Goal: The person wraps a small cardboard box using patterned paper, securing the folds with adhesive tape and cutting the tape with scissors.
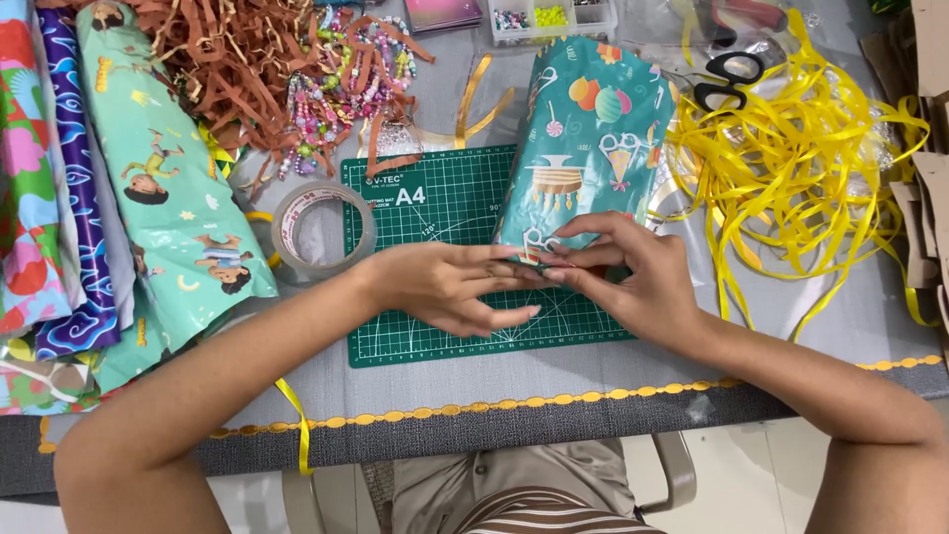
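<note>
Bare green cutting mat (415,213) lies open between the tape roll (322,229) and wrapped parcel (583,138); yellow ribbon (791,168) crowds the right.

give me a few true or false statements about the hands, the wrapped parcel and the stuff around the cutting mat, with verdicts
1. Both hands, the left hand and the right hand, meet at the near end of the teal wrapped parcel. True.
2. The parcel lies partly on a green cutting mat. True.
3. The black-handled scissors are in the right hand. False: they lie at the far side, on the yellow ribbon.
4. The roll of clear tape sits right of the mat. False: it lies at the mat's left edge.
5. The ribbon pile is red. False: it is yellow.
</note>
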